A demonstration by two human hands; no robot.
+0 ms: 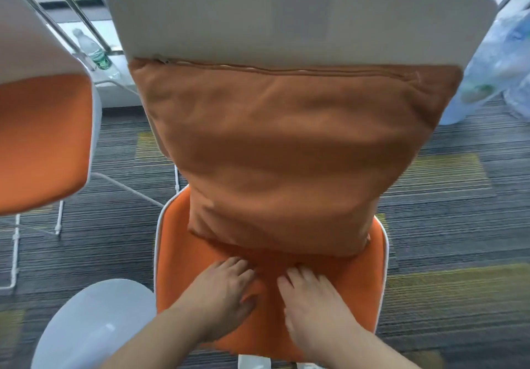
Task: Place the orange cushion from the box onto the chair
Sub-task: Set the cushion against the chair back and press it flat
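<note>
Orange cushion [286, 150] is seen propped upright against the white back of the chair [286, 10], its lower edge resting on the seat. Both hands are laid flat just below that edge, left hand [226, 291] and right hand [312, 299] side by side, fingers loosely spread, nothing gripped.

Left hand [226, 288] & right hand [311, 302] bare; no sleeves, forearms uncovered.
</note>
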